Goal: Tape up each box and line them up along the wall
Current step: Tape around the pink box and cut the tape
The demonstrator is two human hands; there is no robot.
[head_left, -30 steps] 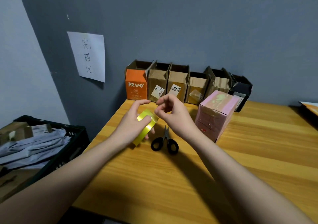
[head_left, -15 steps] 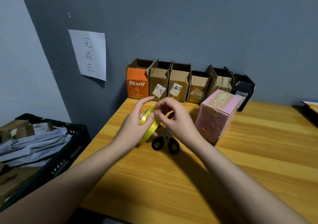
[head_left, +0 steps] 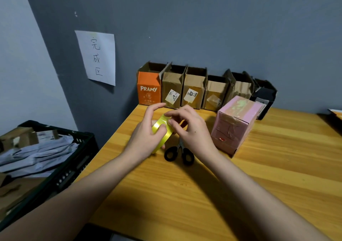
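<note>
My left hand (head_left: 143, 137) grips a yellow roll of tape (head_left: 161, 133) above the wooden table (head_left: 259, 176). My right hand (head_left: 188, 127) pinches at the roll's top edge with thumb and fingers. A pink box (head_left: 234, 125) with tape across its top stands just right of my hands. Against the grey wall stands a row of open boxes: an orange PRAMY box (head_left: 149, 90), several brown cardboard boxes (head_left: 192, 90) and a black box (head_left: 264, 97).
Black-handled scissors (head_left: 178, 152) lie on the table below my right hand. A black crate (head_left: 74, 159) holding flattened packaging sits left of the table. A paper sign (head_left: 98, 57) hangs on the wall. Something orange (head_left: 335, 113) shows at the right edge.
My right hand has come down onto the tape roll and now picks at its top edge. My left hand keeps hold of the roll, raised slightly.
</note>
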